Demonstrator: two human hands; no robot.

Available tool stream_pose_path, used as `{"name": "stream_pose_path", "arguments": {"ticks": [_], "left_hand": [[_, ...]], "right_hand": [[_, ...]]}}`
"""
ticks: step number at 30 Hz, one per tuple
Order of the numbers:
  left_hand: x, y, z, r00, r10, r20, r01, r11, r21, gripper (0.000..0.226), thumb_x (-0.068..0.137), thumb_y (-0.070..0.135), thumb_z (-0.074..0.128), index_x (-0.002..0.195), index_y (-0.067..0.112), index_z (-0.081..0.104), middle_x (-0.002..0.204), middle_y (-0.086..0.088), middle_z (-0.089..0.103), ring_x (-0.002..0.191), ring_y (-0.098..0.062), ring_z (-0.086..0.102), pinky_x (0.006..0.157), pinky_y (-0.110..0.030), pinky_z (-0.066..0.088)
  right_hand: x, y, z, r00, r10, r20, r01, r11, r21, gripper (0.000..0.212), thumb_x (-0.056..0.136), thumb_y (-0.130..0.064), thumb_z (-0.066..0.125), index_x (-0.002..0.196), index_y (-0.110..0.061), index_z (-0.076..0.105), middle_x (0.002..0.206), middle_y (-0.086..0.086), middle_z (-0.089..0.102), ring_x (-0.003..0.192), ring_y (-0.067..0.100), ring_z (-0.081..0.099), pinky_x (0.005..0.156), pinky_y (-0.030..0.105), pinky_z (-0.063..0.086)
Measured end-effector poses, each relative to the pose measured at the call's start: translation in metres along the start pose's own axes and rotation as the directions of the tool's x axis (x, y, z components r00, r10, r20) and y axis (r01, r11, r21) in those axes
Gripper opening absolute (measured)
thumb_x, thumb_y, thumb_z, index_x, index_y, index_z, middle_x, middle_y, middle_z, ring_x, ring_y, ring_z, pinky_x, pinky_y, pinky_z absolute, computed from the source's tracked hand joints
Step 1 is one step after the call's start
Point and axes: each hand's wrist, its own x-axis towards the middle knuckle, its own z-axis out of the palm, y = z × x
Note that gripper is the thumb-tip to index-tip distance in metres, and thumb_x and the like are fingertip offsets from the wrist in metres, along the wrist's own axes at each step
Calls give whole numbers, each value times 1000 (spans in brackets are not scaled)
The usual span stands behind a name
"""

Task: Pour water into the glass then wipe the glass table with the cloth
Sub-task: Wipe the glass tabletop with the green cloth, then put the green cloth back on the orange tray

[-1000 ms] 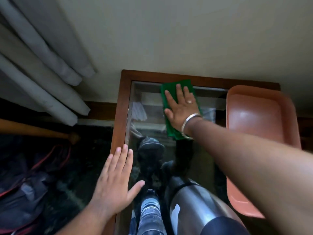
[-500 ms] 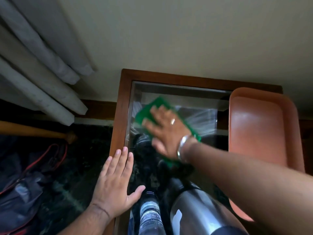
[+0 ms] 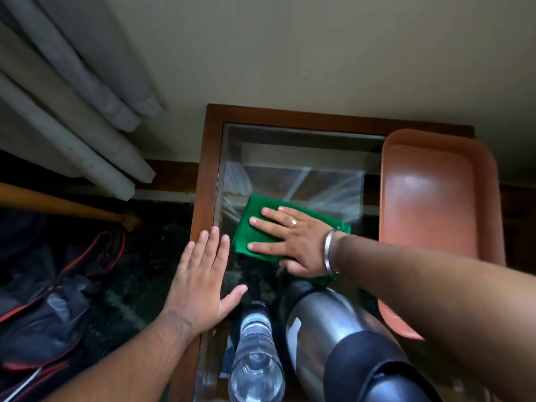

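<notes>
The right hand (image 3: pixel 295 242) lies flat on the green cloth (image 3: pixel 255 236), fingers spread out, and presses it down on the glass surface (image 3: pixel 290 158). It does not grip the cloth — the palm and fingers just rest on top. The cloth sits near the left side of the glass, about halfway up it. A ring shows on one finger, and a silver bangle (image 3: pixel 330 250) goes round the wrist.

The left hand (image 3: pixel 203 285) is flat too, with nothing in it. It rests on the brown wood frame (image 3: pixel 208 169) at the left edge, and its thumb reaches out over the glass. Its fingertips are just beside the cloth but do not touch it.

Near the bottom stand a clear water bottle (image 3: pixel 255 358) and a shiny steel flask (image 3: pixel 324 338) with a dark band, side by side — the bottle on the left. The flask is close under the right wrist.

A pink tray (image 3: pixel 435 198) sits along the right side of the surface, with nothing in it that can be seen. The right arm crosses over its near end.

Grey curtains (image 3: pixel 72 111) hang at the left. Below them on the floor lie a wood stick (image 3: pixel 72 207) and a dark bag (image 3: pixel 52 309) with red trim.
</notes>
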Motion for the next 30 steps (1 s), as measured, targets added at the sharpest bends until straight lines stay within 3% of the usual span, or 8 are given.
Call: {"name": "stream_pose_path", "arguments": {"ticks": [4,7,10,13,18,20,26,30], "left_hand": [[18,5,-37,999,-36,-4,36,997,-68,91,91,71,32,153,5,31,162,-21,28,151,-37,20,122,-54,13],[80,19,-74,998,-28,-58,21,992,-126,88,87,75,37,154,19,31,163,-16,28,152,-37,15,123,-55,10],[151,30,-97,960,166,224,-200,970,137,95,77,79,55,155,34,26,169,-14,6,153,-36,-7,121,-57,-3],[187,30,-117,875,327,357,-423,875,236,51,75,56,76,120,39,61,169,-10,9,153,-34,-9,120,-54,-9],[208,48,-159,836,333,436,-219,931,-291,22,66,30,76,79,32,57,109,3,72,112,-24,63,96,-29,47],[227,78,-172,889,314,334,-117,860,-497,21,65,26,73,82,28,61,78,7,69,71,-15,63,64,-24,47],[284,220,-154,961,266,79,-109,625,-773,36,84,17,79,117,12,63,93,4,66,81,0,59,77,-15,45],[272,248,-118,991,135,19,-115,901,-417,63,93,36,64,148,16,42,151,-12,48,137,-29,45,113,-46,38]], "right_hand": [[-12,5,-27,975,220,-7,-218,969,119,62,91,-49,41,150,-33,29,162,12,16,148,34,16,120,47,16],[-36,3,-28,766,641,-52,-618,756,216,59,87,-44,50,140,-20,42,140,15,49,127,37,49,102,43,43],[-51,3,-27,552,825,116,-824,520,226,55,80,-48,62,122,-14,54,121,13,58,112,36,58,90,43,49],[-55,0,-26,523,833,181,-829,447,336,48,75,-47,65,114,-19,61,116,12,62,109,35,60,89,39,49],[-95,-17,-26,446,859,251,-517,19,856,18,77,-27,70,77,-20,53,74,0,58,73,21,56,65,28,40],[-128,-21,-24,323,908,266,-302,-167,939,16,79,-19,73,78,-17,57,73,3,60,69,19,56,66,33,46],[-205,-22,-1,89,823,561,336,-555,761,8,86,-13,69,80,-13,62,87,17,69,67,25,66,59,34,56],[-230,-10,23,-152,930,335,-592,-357,722,46,82,-39,67,117,-11,56,122,15,61,110,34,60,94,43,50]]}}
